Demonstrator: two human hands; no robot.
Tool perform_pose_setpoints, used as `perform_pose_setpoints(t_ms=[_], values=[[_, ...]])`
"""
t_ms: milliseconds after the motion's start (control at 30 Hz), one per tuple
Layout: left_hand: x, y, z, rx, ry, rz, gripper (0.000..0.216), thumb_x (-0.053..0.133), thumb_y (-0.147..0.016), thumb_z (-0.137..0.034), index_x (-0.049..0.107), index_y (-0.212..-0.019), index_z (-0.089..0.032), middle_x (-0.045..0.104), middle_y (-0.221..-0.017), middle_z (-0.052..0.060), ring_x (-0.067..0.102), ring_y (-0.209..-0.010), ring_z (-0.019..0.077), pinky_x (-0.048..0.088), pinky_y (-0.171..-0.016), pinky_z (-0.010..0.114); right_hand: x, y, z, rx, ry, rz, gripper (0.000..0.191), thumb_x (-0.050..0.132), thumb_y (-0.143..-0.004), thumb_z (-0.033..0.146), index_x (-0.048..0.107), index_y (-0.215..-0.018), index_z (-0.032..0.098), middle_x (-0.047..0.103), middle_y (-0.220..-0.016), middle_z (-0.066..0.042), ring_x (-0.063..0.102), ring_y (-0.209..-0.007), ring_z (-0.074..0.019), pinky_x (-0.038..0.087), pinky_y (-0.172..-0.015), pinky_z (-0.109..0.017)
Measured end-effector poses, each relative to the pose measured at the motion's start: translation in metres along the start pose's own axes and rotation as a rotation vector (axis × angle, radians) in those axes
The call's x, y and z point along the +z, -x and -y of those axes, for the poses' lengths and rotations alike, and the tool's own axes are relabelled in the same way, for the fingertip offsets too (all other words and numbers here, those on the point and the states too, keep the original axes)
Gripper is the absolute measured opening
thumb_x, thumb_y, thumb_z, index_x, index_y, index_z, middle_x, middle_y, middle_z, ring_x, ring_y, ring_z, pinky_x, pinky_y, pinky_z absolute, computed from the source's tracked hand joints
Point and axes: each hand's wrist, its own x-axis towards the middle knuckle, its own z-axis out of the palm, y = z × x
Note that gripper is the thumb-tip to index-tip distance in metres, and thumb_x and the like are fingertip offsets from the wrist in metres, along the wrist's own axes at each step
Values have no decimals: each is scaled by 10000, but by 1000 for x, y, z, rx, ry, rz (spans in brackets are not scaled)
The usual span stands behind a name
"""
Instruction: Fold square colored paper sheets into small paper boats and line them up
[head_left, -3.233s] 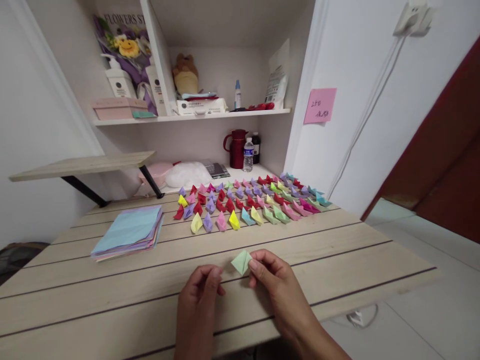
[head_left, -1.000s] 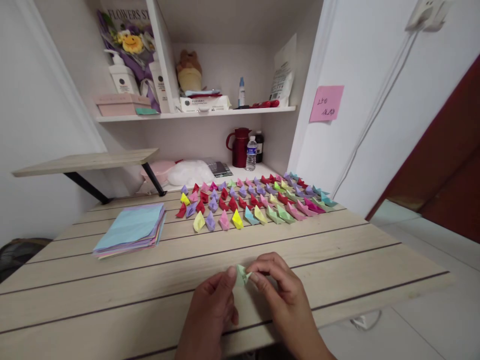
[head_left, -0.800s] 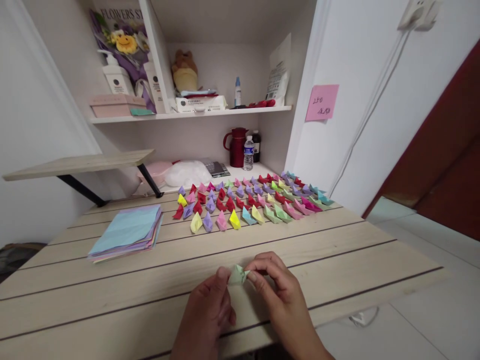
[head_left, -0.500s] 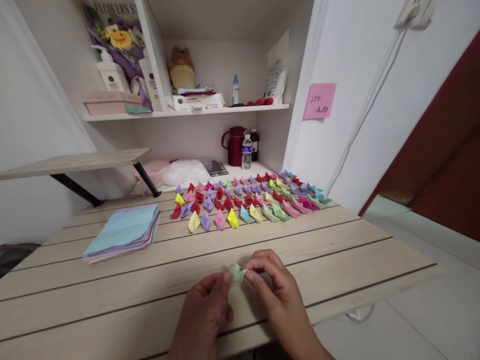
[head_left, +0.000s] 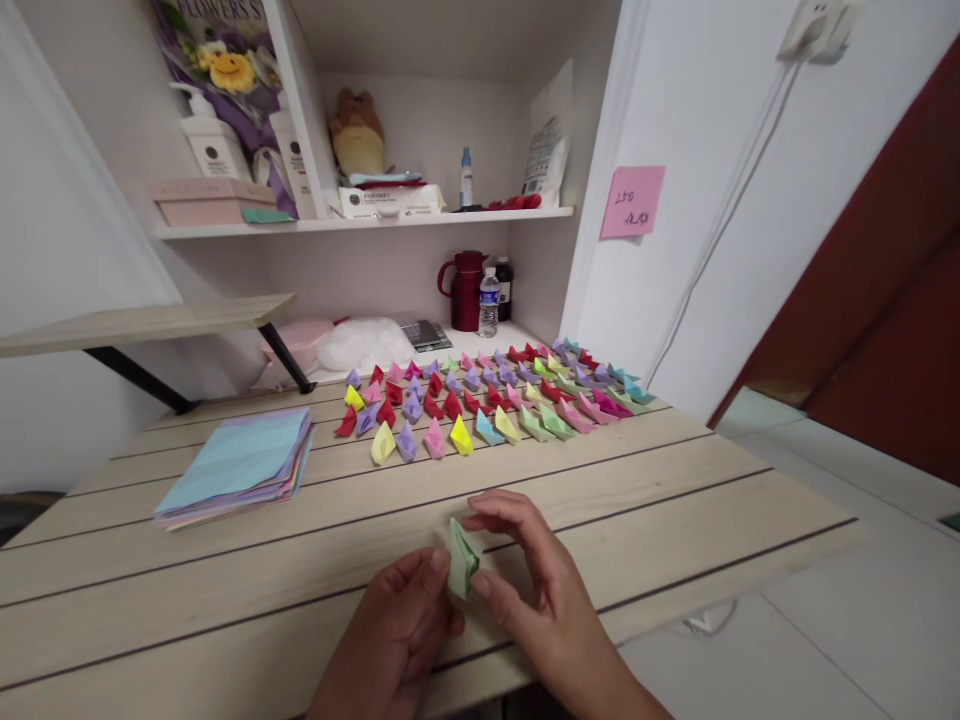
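A pale green folded paper boat [head_left: 461, 562] is upright near the front of the table, pinched by its left side between the thumb and fingers of my left hand [head_left: 397, 620]. My right hand [head_left: 541, 580] curves around the boat's right side with thumb and fingers spread apart. Its thumb tip is at the boat's lower right edge, and I cannot tell whether it touches. Beyond my hands, several rows of coloured paper boats [head_left: 461, 437] stand on the wooden table [head_left: 315, 540].
A stack of coloured paper sheets [head_left: 236, 465] lies at the left. Behind it stands a small wooden riser [head_left: 150, 322] on black legs. At the back are a dark red jug [head_left: 466, 290] and a water bottle [head_left: 488, 303], below a loaded shelf [head_left: 375, 222].
The green paper boat has turned from lying sideways to upright, showing its folded opening. My right hand has let go of its right tip and spread its fingers. The view has shifted slightly.
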Motion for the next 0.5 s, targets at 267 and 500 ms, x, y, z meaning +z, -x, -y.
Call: perform_pose_setpoints(t_ms=[267, 500], values=[[-5, -1, -2, 17, 34, 63, 310, 920, -559, -354, 731, -728, -176, 638, -653, -6, 569, -630, 119, 489, -638, 235, -1, 1, 9, 52, -46, 81, 505, 642, -826, 177, 531, -1300, 311, 536, -1318, -60, 587, -1127, -241, 463, -1014, -378], [-3, -2, 1, 30, 33, 163, 277, 880, -644, -363, 698, -684, -158, 551, -586, -36, 461, -568, 72, 416, -599, 199, 0, 0, 10, 28, -5, 62, 566, 632, -774, 117, 539, -1298, 310, 539, -1328, -66, 592, -1117, -245, 473, -1008, -384]])
